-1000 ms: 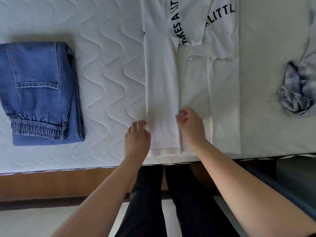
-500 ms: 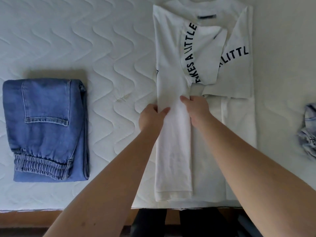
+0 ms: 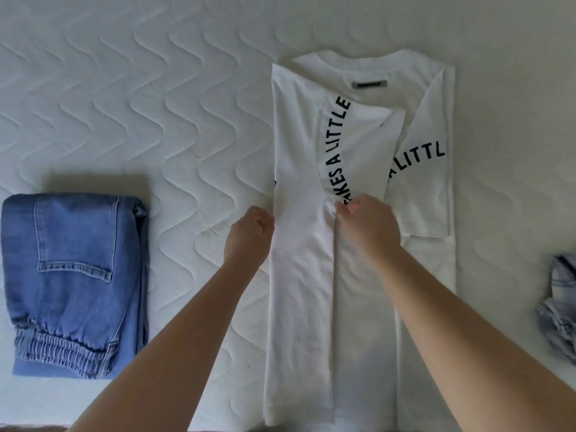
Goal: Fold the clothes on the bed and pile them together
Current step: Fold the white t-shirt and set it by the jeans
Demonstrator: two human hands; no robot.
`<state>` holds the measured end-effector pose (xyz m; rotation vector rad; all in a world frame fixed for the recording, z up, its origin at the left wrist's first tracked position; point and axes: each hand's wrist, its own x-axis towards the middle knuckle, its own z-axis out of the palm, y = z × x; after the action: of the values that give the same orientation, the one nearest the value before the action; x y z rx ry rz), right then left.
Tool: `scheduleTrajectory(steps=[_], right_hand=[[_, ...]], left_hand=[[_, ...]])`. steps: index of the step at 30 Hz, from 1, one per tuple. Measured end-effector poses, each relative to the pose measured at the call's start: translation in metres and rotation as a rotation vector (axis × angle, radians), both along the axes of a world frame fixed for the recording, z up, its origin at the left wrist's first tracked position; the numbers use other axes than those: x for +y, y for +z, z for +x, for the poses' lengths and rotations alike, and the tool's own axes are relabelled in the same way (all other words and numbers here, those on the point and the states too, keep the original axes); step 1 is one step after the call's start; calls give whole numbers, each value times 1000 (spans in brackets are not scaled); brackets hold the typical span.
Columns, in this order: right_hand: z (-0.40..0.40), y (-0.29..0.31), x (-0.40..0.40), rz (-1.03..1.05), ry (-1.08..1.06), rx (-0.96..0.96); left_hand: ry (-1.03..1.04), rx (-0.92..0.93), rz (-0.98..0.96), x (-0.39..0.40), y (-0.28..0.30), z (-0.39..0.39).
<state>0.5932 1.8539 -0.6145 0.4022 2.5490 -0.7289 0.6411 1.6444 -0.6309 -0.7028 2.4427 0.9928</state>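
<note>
From the head view, the left hand [image 3: 249, 235] and right hand [image 3: 367, 226] each pinch an edge of the white T-shirt's [image 3: 361, 307] folded-in left panel (probably to straighten it), folded jeans [image 3: 74, 282] lying well left on the bed [image 3: 156, 104].

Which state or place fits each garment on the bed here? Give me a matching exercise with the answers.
Things:
1. blue denim jeans
2. white printed T-shirt
3. pale grey-blue washed garment

States:
A. crumpled at the bed's right edge, partly out of view
B. folded and lying alone on the left
C. laid out in the middle, sides folded in, both hands gripping it

Pairs: 1-B, 2-C, 3-A. The left hand holds the shirt's left edge; the right hand pinches the folded flap's inner edge.
</note>
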Motion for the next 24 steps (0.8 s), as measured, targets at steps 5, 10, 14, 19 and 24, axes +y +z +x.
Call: scheduleTrajectory(steps=[5, 10, 14, 19, 24], right_hand=[[-73, 4, 21, -77, 12, 254], [-127, -9, 38, 114, 132, 343], [-166, -16, 51, 183, 246, 197], [-179, -14, 62, 287, 320, 75], [-184, -2, 72, 41, 175, 156]], left_hand=[[-211, 284, -64, 4, -4, -92], [-444, 364, -165, -8, -5, -194], [-669, 263, -183, -6, -2, -267], [-887, 35, -326, 5, 4, -316], [-790, 48, -501, -1, 4, -332]])
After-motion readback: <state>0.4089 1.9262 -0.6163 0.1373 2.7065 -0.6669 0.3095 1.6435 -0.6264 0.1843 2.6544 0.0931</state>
